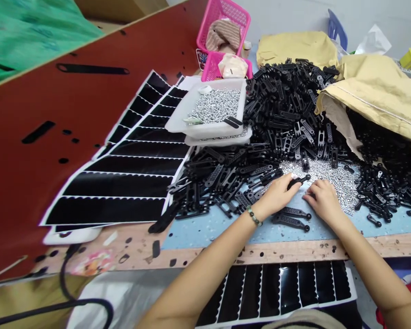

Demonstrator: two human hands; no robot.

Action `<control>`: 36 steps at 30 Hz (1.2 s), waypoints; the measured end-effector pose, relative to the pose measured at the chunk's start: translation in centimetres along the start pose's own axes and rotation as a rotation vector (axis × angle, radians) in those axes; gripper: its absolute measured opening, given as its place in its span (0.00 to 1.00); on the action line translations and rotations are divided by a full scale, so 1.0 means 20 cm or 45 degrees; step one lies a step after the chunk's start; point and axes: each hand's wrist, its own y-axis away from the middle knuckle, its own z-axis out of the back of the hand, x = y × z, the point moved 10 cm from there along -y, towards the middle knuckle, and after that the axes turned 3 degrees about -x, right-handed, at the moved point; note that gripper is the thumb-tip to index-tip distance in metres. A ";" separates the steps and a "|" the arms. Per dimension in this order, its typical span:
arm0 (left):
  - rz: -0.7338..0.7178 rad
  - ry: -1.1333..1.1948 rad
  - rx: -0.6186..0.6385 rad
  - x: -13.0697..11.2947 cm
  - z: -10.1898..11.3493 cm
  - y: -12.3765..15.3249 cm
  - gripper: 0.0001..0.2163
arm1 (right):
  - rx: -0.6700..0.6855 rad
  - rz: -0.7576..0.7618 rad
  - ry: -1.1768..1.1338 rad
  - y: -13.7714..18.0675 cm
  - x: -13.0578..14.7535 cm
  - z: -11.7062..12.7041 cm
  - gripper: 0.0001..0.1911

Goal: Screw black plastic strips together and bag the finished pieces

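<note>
My left hand [278, 195], with a green bead bracelet on the wrist, is closed on a black plastic bracket [297, 181] that sticks out to the right. My right hand [322, 199] rests palm down, fingers curled, at the edge of a heap of small silver screws [342, 183]; what its fingertips pinch is hidden. Two finished black brackets [291, 217] lie on the blue mat just below my hands.
A big pile of black brackets [281, 105] spills from a tan sack [380, 91] across the table. White trays of screws [215, 107] and pink baskets [226, 27] stand behind. Sheets of black scalloped strips [123, 183] lie at left and along the near edge.
</note>
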 end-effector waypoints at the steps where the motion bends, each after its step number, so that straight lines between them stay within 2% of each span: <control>1: -0.053 0.015 0.033 -0.01 -0.02 0.00 0.06 | -0.038 -0.002 -0.018 0.01 0.00 0.01 0.07; 5: -0.224 -0.009 0.206 -0.06 -0.12 0.00 0.06 | -0.219 -0.034 -0.242 0.09 -0.07 0.12 0.11; 9: -0.312 -0.069 0.333 -0.08 -0.20 0.01 0.05 | -0.186 0.062 -0.307 0.15 -0.06 0.13 0.10; 14: -0.310 -0.112 0.342 -0.08 -0.21 0.00 0.06 | -0.231 0.050 -0.314 0.14 -0.06 0.13 0.08; 19: -0.363 -0.162 0.482 -0.09 -0.24 0.06 0.04 | -0.124 0.074 -0.338 0.15 -0.04 0.10 0.08; 23: -0.312 -0.103 0.413 -0.06 -0.19 0.06 0.07 | -0.203 0.039 -0.424 0.16 -0.05 0.15 0.07; 25: -0.297 -0.087 0.391 -0.06 -0.19 0.05 0.07 | -0.187 0.063 -0.404 0.16 -0.04 0.14 0.08; 31: -0.366 -0.123 0.502 -0.08 -0.25 0.08 0.09 | -0.099 0.150 -0.304 0.20 0.01 0.07 0.08; 36: -0.368 -0.105 0.522 -0.09 -0.22 0.09 0.11 | -0.111 0.147 -0.295 0.20 0.03 0.06 0.08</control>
